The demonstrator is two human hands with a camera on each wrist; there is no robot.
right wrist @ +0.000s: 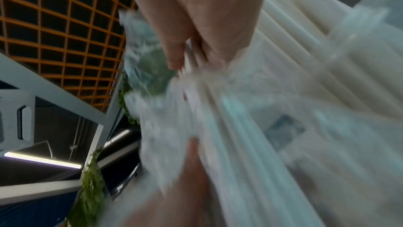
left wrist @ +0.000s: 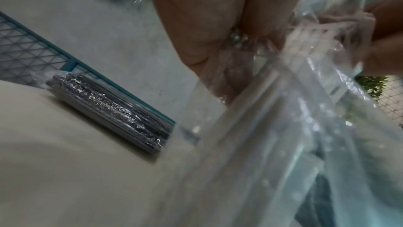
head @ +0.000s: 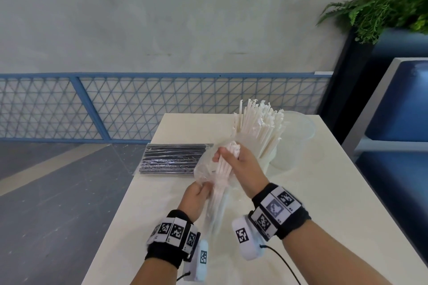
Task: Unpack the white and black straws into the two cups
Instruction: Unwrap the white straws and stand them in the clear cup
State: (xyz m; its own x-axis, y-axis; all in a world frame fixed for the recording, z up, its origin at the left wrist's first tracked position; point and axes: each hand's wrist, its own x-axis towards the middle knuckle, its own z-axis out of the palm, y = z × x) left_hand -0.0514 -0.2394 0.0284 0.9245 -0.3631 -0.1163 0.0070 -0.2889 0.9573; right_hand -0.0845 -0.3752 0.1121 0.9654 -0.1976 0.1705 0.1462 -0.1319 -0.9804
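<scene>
My right hand (head: 234, 157) grips the top of a bundle of white straws (head: 221, 176) that sticks out of a clear plastic bag (head: 203, 164). My left hand (head: 196, 194) pinches the bag lower down, held above the table. In the right wrist view the fingers (right wrist: 174, 53) curl round the white straws (right wrist: 229, 118). Behind the hands a cup (head: 271, 157) holds many white straws (head: 259, 127) standing upright. A second clear cup (head: 294, 139) stands to its right with nothing visible inside. A sealed pack of black straws (head: 171, 159) lies at the table's left edge, also the black straws (left wrist: 109, 111) in the left wrist view.
The white table (head: 324, 203) runs from me to the far edge. A blue mesh fence (head: 139, 106) stands behind it. A blue seat (head: 398, 111) and a potted fern (head: 382, 2) are at the right.
</scene>
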